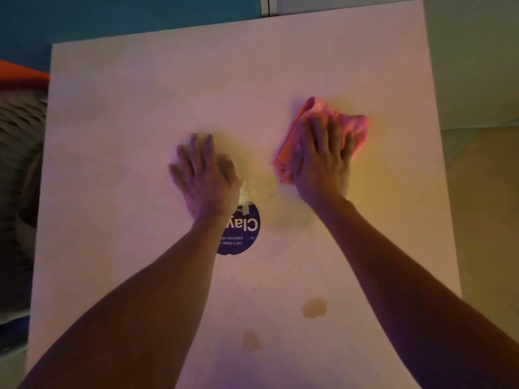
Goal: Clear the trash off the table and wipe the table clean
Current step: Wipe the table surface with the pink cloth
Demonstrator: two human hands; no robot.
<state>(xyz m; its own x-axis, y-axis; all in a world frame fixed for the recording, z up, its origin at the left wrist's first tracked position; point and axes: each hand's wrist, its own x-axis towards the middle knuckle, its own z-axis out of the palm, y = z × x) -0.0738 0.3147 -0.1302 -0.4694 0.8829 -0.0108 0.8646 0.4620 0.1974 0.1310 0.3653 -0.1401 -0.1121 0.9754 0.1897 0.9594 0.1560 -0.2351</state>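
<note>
A white square table (112,136) fills the view. My right hand (320,161) lies flat on a crumpled pink cloth (355,127) right of the table's middle, fingers straight and pressing it down. My left hand (205,175) rests palm down on the table near the middle, fingers spread. A small whitish scrap (245,192) pokes out beside its thumb; whether the hand holds it I cannot tell. A round purple sticker (244,234) with white lettering sits just below the left wrist. Two brownish stains (314,307) (250,340) mark the near part of the table.
An orange object (19,74) and a dark blurred mass (19,141) lie off the table's left edge. A teal wall (126,18) is behind the table. Pale floor (483,164) runs along the right side.
</note>
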